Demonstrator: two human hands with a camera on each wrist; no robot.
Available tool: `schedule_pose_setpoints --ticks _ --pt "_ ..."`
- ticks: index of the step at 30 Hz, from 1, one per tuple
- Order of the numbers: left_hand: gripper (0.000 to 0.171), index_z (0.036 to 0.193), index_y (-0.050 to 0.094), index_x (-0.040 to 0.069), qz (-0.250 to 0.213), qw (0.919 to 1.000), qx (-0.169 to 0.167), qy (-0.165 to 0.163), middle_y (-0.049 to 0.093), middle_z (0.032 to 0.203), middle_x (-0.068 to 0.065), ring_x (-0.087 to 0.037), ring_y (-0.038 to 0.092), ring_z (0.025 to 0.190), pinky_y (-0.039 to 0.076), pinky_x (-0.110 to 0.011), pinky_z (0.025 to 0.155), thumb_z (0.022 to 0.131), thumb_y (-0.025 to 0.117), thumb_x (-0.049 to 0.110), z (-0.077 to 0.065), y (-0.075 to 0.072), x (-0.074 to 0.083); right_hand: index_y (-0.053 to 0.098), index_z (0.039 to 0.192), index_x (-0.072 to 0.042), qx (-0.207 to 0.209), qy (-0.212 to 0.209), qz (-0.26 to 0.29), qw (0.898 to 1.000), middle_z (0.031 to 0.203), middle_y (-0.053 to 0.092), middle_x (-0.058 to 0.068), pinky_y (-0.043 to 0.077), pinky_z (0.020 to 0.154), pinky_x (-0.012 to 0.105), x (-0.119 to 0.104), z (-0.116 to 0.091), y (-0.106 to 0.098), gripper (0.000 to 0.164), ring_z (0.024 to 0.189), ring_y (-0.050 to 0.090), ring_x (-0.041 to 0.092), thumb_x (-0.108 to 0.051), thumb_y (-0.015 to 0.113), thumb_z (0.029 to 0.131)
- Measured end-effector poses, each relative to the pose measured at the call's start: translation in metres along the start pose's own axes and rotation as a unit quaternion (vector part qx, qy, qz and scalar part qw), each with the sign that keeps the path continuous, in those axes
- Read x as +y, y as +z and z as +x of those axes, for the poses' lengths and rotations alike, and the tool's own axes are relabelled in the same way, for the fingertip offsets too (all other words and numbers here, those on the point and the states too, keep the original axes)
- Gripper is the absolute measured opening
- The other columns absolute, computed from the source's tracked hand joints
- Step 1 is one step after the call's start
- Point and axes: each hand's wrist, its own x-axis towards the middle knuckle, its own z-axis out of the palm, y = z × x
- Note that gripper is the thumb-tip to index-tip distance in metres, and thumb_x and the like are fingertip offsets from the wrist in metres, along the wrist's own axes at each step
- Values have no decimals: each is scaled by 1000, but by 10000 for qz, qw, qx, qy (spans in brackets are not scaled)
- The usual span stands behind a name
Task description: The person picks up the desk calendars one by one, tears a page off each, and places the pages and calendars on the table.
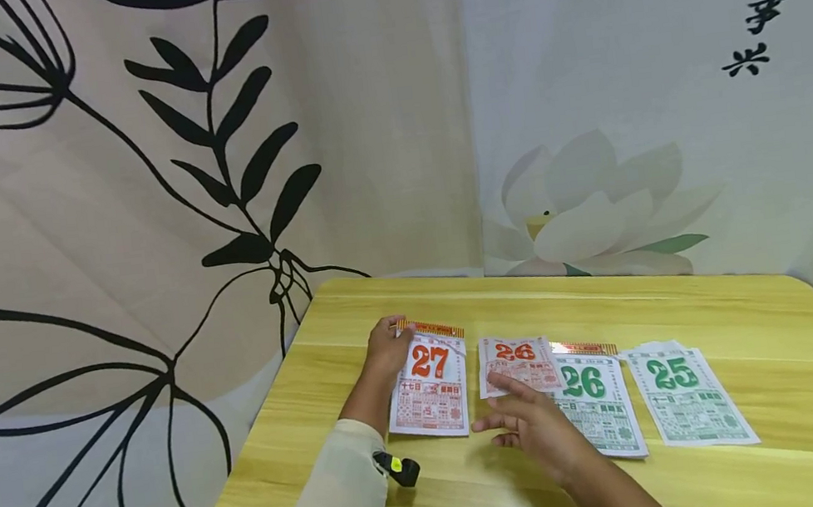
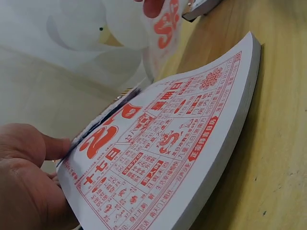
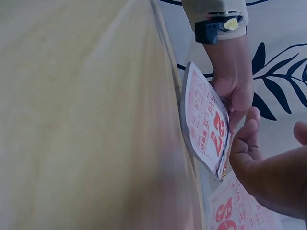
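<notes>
My left hand [image 1: 385,352] grips the top-left edge of a thick tear-off calendar [image 1: 430,393] showing a red 27, thumb on its face. In the left wrist view that calendar [image 2: 163,153] is tilted, its thick page edge visible. My right hand [image 1: 535,423] is just to its right, fingers loosely bent and spread. Its upper digit overlaps the lower-left part of a loose red 26 sheet [image 1: 514,354]. In the right wrist view nothing shows between thumb and fingers, and the sheet [image 3: 242,206] is beyond the hand.
A second calendar [image 1: 597,403] with a green 26 lies right of the red sheet, partly covered by it. Farther right is a green 25 sheet [image 1: 686,393], with other paper under its top. A patterned curtain [image 1: 391,121] stands behind the wooden table [image 1: 801,342].
</notes>
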Motion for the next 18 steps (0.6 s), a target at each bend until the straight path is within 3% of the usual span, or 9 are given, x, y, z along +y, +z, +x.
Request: schedule_pose_setpoints --ticks 4,7,13,16,18 --pt "50 161 46 3 189 9998 -72 33 61 142 -29 -23 71 88 61 -29 70 115 56 21 4 0 -2 15 173 -1 -145 84 -41 9999 174 23 31 55 96 35 5 1 3 79 106 74 13 -21 56 109" --pt "48 161 46 3 401 9991 -118 61 55 152 -31 -29 71 96 61 -33 76 117 52 21 7 0 -5 15 173 -1 -169 144 -97 9997 175 25 30 55 96 36 8 1 7 79 105 75 13 -22 56 109" --pt "49 163 43 1 650 9976 -205 147 40 168 -32 -47 58 138 56 -52 107 118 47 20 11 2 -10 15 173 2 -206 180 -187 9995 175 24 35 57 94 35 14 3 14 81 105 76 14 -21 58 108" --pt "52 165 40 3 720 9971 -213 79 49 158 -32 -45 64 130 60 -48 99 118 48 23 13 2 -14 10 173 1 -335 216 -227 9989 174 21 39 57 92 34 17 3 17 84 106 77 16 -22 58 109" --pt "54 166 39 5 879 9960 -169 28 57 147 -30 -39 71 111 63 -41 83 117 50 26 15 2 -15 6 173 1 -399 247 -242 9986 174 18 41 58 92 34 18 3 18 86 107 77 17 -23 58 109"
